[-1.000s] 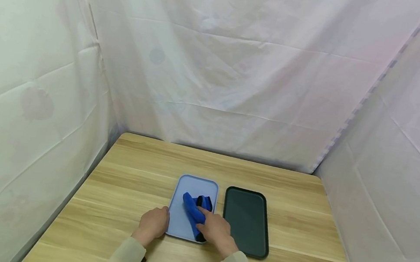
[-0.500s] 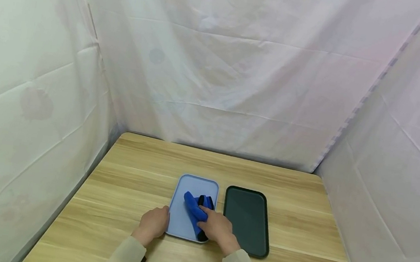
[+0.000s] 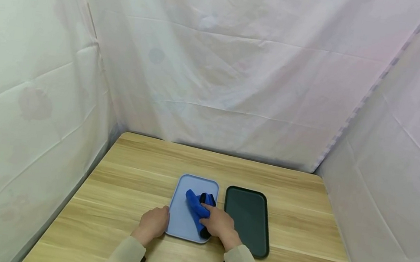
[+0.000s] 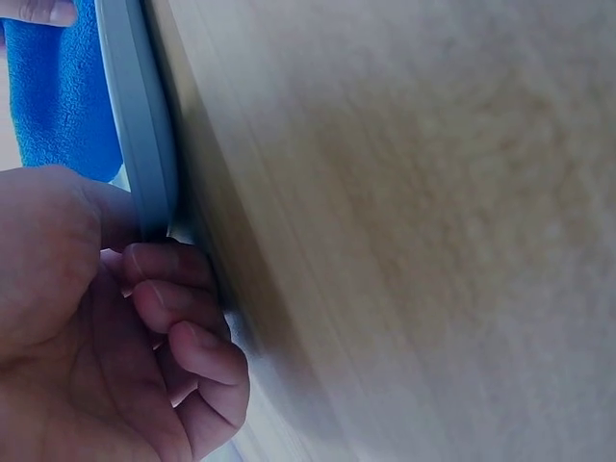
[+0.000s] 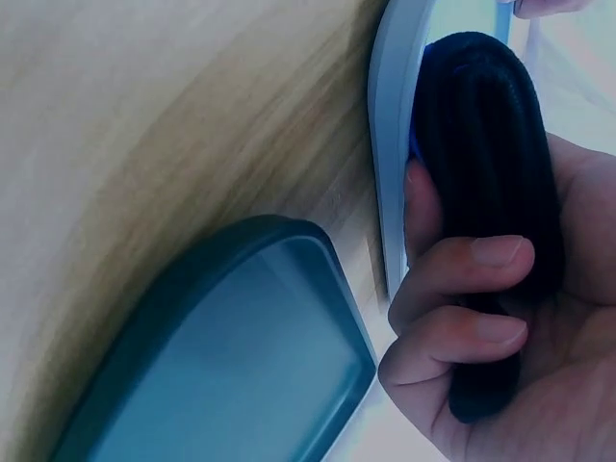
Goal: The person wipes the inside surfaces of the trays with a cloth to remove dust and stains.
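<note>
A fuzzy blue cloth (image 3: 194, 203) with black edging lies folded over the right half of a light blue tray (image 3: 180, 221). My right hand (image 3: 219, 224) grips the cloth near the tray's right rim. In the right wrist view, fingers (image 5: 452, 269) curl round the cloth's thick black edge (image 5: 486, 144), and the palm is behind it. My left hand (image 3: 154, 221) holds the tray's left rim near its front corner. The left wrist view shows the thumb against the rim (image 4: 144, 144), with curled fingers (image 4: 178, 298) bunched below it.
A dark green tray (image 3: 246, 220) stands just right of the light blue one, a narrow strip of table between them. Both rest on a wood-grain table (image 3: 130, 173). White fabric sheets (image 3: 221, 71) hang behind the table and along both sides.
My right hand has shifted slightly rightward and away from me, dragging the blue cloth toward the tray's right rim. The left hand and both trays stay put.
</note>
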Action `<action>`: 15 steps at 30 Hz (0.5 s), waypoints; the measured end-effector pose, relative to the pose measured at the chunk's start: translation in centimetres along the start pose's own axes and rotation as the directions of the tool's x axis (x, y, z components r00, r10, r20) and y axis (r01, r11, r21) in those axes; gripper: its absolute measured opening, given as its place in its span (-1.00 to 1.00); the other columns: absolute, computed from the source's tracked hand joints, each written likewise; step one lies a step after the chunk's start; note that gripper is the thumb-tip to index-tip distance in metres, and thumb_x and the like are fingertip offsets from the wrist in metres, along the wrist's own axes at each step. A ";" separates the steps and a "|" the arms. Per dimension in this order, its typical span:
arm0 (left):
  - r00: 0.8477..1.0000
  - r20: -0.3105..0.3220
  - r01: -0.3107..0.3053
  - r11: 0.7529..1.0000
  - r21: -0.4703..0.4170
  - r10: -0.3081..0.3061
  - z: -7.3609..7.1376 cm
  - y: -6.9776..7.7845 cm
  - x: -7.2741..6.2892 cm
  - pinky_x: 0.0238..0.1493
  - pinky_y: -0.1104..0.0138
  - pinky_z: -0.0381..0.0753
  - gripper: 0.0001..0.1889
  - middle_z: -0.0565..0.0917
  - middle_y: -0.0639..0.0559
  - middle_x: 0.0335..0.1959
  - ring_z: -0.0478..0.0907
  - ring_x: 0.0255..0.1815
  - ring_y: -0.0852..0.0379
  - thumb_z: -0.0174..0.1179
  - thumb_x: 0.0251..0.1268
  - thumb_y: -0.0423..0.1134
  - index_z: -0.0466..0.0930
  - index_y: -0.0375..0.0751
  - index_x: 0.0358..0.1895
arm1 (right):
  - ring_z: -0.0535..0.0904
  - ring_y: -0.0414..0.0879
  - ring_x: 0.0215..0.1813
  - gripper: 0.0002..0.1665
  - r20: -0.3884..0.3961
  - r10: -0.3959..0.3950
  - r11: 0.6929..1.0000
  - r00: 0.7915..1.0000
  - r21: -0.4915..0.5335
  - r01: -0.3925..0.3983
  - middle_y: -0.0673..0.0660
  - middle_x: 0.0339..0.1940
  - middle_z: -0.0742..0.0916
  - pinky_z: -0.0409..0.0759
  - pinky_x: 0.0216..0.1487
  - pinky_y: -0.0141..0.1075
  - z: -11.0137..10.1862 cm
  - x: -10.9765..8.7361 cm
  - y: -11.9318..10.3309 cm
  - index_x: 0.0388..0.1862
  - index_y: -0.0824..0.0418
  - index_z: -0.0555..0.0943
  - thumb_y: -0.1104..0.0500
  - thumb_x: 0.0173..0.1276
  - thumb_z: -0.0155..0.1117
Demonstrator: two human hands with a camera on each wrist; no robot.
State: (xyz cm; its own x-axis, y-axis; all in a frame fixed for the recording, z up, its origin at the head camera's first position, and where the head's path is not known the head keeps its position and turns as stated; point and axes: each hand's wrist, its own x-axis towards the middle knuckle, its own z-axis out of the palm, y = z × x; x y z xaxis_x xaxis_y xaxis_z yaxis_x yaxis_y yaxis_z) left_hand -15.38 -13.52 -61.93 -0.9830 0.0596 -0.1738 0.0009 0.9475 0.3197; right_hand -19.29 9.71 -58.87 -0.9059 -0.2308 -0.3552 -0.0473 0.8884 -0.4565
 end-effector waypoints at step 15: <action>1.000 0.004 -0.005 1.000 0.007 0.005 -0.3 0.1 -0.1 -0.45 -0.02 0.65 -0.78 0.68 -0.25 -0.44 0.70 -0.42 -0.22 0.05 0.57 -0.25 0.58 -0.37 -0.11 | 0.63 0.20 0.30 -0.29 -0.026 0.048 0.998 0.998 -0.025 -0.049 0.19 0.43 0.62 0.64 -0.01 0.12 -0.4 1.5 0.1 0.51 -0.24 0.48 -0.11 0.39 0.42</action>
State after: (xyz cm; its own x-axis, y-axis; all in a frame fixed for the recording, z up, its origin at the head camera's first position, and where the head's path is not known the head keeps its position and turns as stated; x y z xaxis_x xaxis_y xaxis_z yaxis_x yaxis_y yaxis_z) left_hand -15.35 -13.55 -61.65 -0.9822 0.0656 -0.1760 0.0071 0.9492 0.3145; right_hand -20.81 9.60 -59.10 -0.9178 -0.1770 -0.3555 -0.0134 0.9085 -0.4178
